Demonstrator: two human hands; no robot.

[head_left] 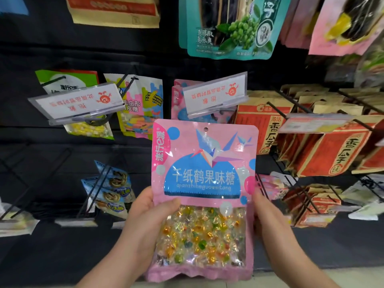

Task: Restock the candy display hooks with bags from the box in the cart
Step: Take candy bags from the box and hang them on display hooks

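Note:
A pink candy bag [204, 175] with a blue label and a paper-crane picture is held upright in front of the display, its clear lower window showing wrapped sweets. My left hand [145, 223] grips its left side, thumb on the front. Gripping the right edge is my right hand [268, 221]. The bag's hang hole [205, 129] sits just below a hook with a white price tag [216, 94]. Matching pink bags [178, 104] hang behind that tag. The box and cart are out of view.
Another tagged hook [76, 102] at left carries a green bag of yellow sweets. Colourful gummy bags [143, 107] hang between the tags. Red and tan seed packs [324, 146] fill hooks at right. Blue biscuit packs [112, 188] hang lower left. Teal packs [228, 28] hang above.

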